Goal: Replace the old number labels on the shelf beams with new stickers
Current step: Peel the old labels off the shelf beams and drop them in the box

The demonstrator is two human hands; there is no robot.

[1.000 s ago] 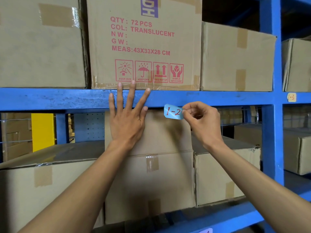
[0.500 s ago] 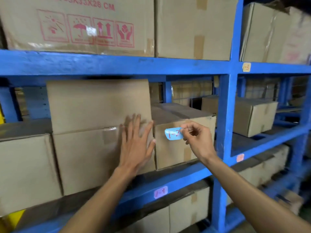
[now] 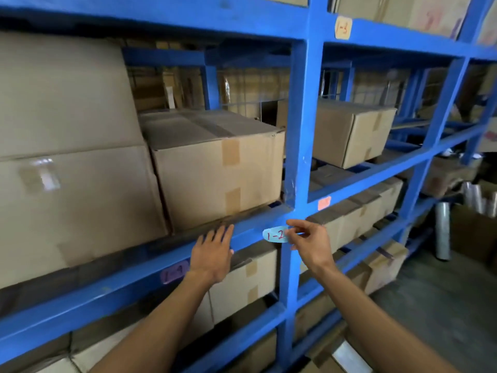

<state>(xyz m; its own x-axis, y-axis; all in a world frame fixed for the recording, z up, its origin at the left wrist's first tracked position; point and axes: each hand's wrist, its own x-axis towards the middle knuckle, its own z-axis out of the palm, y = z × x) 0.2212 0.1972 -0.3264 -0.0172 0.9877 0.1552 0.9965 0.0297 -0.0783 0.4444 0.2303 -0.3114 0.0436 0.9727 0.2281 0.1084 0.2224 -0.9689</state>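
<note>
Right hand (image 3: 309, 244) pinches the blue "1-2" sticker (image 3: 274, 235) against the beam (image 3: 134, 281); left hand (image 3: 212, 254) rests flat beside.

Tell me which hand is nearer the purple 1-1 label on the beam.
Left. The left hand lies just right of the purple 1-1 label; the right hand is farther right, pinching the blue 1-2 sticker.

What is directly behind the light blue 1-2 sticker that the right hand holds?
Behind the 1-2 sticker, pinched by the right hand, runs the blue shelf beam. The beam part under the sticker is covered, so any old label there cannot be seen.
</note>
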